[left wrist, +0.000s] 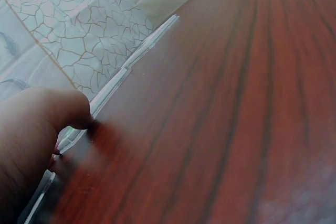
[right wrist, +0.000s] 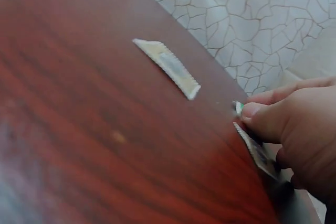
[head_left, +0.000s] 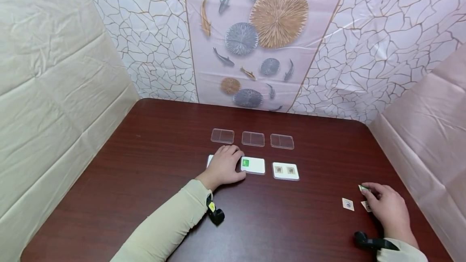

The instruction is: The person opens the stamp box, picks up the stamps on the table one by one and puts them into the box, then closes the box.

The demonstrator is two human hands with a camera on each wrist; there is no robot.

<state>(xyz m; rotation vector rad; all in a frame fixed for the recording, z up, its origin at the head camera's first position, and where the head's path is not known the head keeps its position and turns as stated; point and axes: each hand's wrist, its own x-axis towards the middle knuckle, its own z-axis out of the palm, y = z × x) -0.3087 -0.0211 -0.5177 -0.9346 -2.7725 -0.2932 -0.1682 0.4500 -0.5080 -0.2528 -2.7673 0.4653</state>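
1. Your right hand (head_left: pixel 392 208) pinches the green stamp (head_left: pixel 363 189) between thumb and finger, with only the stamp's thickness between them. Held by one edge, above the table (head_left: pixel 291 221), it probably leaves the printed side clear for setting down.

2. Your left hand (head_left: pixel 223 167) spans the left end of the middle case (head_left: pixel 256 166), thumb at the near corner and a finger at the far one, gripping about a case's depth. That likely steadies the case; how hard it presses, you cannot tell from here.

3. The middle case carries a green stamp in its left half and plain white in its right, so that bare half looks like the matching place.

4. The right case (head_left: pixel 285 171) bears two like stamps side by side, suggesting sorting by pairs. The left case (head_left: pixel 210 159) is mostly hidden by your hand.

5. A loose stamp (head_left: pixel 348 204) lies flat, apart from your right hand; another stamp (head_left: pixel 365 206) sits partly beneath it, both within easy reach.

6. Three clear lids (head_left: pixel 253 138) stand in a row behind the cases, presumably set there for covering.
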